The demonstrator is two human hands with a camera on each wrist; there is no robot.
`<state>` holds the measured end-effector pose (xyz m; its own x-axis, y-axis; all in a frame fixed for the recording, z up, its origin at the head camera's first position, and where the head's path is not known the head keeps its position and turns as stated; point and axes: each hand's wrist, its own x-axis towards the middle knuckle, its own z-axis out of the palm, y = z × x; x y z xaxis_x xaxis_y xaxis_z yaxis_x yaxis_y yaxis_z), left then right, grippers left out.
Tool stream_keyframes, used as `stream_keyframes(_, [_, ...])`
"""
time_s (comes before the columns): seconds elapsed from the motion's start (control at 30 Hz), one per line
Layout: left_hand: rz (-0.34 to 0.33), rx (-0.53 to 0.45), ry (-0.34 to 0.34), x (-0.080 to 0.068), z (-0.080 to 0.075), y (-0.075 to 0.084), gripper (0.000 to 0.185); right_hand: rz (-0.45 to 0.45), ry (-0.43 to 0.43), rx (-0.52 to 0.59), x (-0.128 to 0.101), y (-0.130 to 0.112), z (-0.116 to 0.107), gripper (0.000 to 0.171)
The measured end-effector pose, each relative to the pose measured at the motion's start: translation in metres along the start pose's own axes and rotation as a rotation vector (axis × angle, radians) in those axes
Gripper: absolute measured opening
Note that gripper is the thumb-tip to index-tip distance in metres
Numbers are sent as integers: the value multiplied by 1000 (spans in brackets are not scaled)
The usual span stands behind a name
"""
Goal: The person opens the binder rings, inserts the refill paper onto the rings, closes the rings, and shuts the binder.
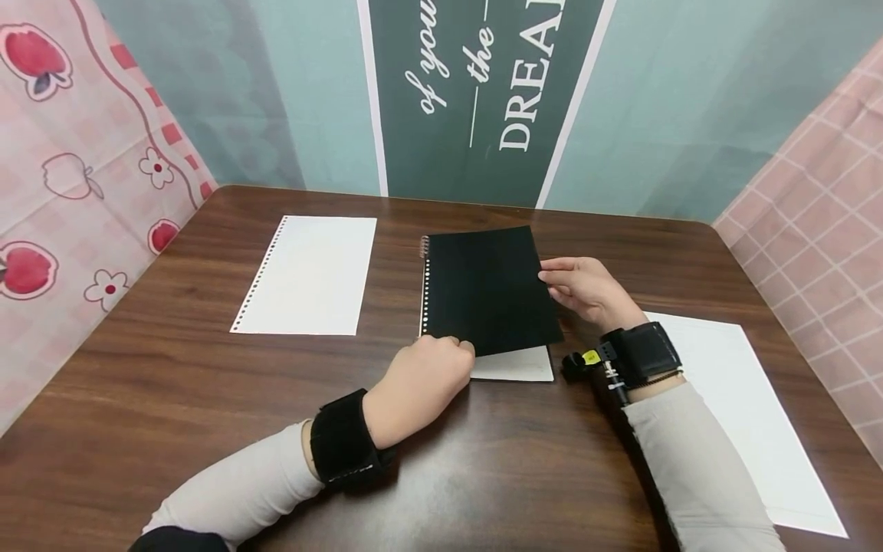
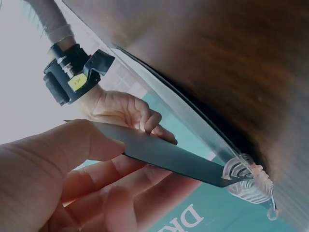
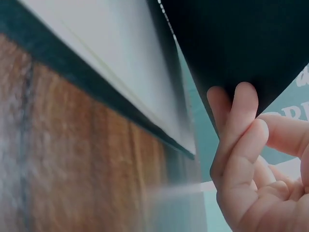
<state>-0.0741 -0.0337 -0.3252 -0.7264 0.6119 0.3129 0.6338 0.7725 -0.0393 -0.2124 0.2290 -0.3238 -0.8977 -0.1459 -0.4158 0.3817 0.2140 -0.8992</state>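
Observation:
A black notebook cover (image 1: 490, 291) with a row of punched holes down its left side is raised above white pages (image 1: 517, 365). At the upper left corner a clear spiral coil (image 1: 424, 246) shows; the left wrist view has this coil (image 2: 248, 186) threaded through one end of the cover. My left hand (image 1: 424, 387) pinches the cover at its near left part, thumb on one face and fingers behind. With my right hand (image 1: 586, 290) I pinch the cover's right edge between thumb and fingers, as the right wrist view shows with the cover (image 3: 231, 43) tilted over the pages.
A loose white sheet (image 1: 303, 276) with holes along its left edge lies to the left on the brown wooden table (image 1: 172, 414). Under and beside my right forearm lies a larger white sheet (image 1: 745, 414). A green cloth with lettering (image 1: 483, 100) hangs behind the table.

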Motion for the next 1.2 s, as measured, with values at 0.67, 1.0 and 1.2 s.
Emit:
stream_keyframes(0.67, [-29,73,79,-3,0,14,28,-126,47,-17,-37,-30,2,39])
stream_keyframes(1.0, [-37,15,93,-3,-2,16,26,-258,145,-346,-51,-46,2,41])
stream_keyframes(1.2, [-86,-88,56,-4,-4,13,20,-311,162,-398,-55,-56,10,40])
